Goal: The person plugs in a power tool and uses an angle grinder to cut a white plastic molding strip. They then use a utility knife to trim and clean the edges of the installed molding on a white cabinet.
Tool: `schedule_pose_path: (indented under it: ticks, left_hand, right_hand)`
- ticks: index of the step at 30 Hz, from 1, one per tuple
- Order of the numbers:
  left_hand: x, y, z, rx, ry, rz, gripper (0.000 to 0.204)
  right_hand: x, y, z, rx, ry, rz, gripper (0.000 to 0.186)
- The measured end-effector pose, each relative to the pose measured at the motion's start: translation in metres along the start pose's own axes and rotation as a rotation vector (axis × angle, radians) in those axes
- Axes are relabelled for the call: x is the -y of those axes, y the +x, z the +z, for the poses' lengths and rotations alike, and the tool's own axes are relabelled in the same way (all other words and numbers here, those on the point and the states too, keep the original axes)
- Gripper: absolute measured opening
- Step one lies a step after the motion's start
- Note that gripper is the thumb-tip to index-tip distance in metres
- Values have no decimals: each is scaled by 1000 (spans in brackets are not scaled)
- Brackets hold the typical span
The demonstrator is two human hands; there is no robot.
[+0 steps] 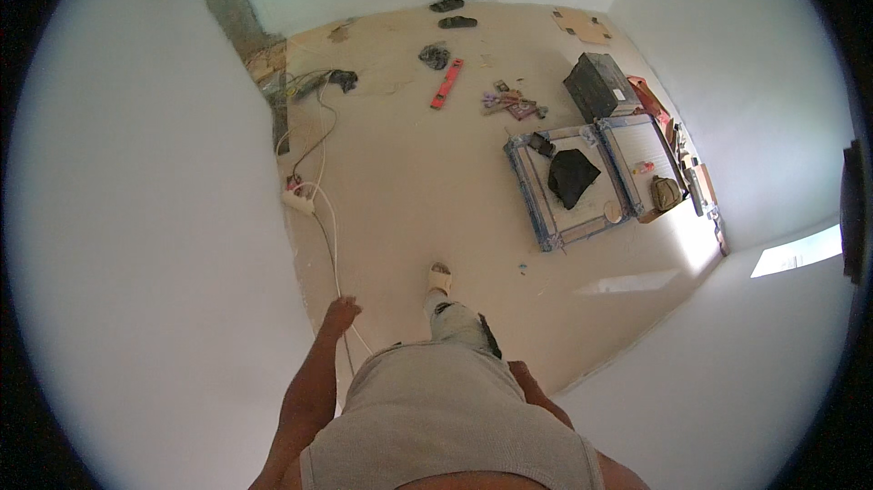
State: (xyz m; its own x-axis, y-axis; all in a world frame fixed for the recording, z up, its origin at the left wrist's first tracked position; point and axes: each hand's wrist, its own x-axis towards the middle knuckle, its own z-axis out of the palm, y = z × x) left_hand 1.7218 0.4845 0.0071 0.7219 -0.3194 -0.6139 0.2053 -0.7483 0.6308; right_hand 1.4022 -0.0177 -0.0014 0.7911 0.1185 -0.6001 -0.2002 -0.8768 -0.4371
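My left hand (pixel 343 315) hangs at my left side, near the left wall. Its fingers are curled in, and whether anything is inside them is hidden. A white cable (pixel 333 245) runs along the floor and passes behind this hand in the picture; I cannot tell if they touch. My right hand (pixel 518 370) is by my right hip, mostly covered by my body, so its fingers do not show. One foot in a light sandal (pixel 440 279) is forward on the beige floor (pixel 400 181).
A white power strip (pixel 297 203) lies by the left wall. Ahead are a red spirit level (pixel 446 84), a black plastic bag (pixel 435 56) and dark sandals (pixel 457 23). At right stand a black box (pixel 601 86) and a framed panel (pixel 536 190) with a black cloth (pixel 572 178) on it.
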Motion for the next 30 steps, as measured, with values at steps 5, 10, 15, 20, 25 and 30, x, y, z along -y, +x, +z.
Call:
schedule_pose_path:
  ticks: [5, 10, 15, 20, 25, 30]
  left_hand:
    - [62, 3, 8, 81, -89, -209, 23]
    - [39, 29, 0, 118, -107, -379, 24]
    - [-1, 112, -37, 162, -111, -321, 25]
    - [-102, 284, -94, 204, -28, -20, 26]
    - [-147, 388, -267, -98, 270, 270, 29]
    - [-268, 436, -380, -266, -274, 65, 23]
  right_hand:
    - [21, 145, -164, 316, -187, 185, 40]
    - [26, 252, -340, -257, 1168, 636, 22]
    - [74, 319, -468, -405, 1163, 518, 24]
    - [-60, 326, -375, -314, 1444, 425, 24]
    - [7, 357, -384, -8, 724, 520, 27]
    - [33, 389, -440, -157, 1038, 797, 24]
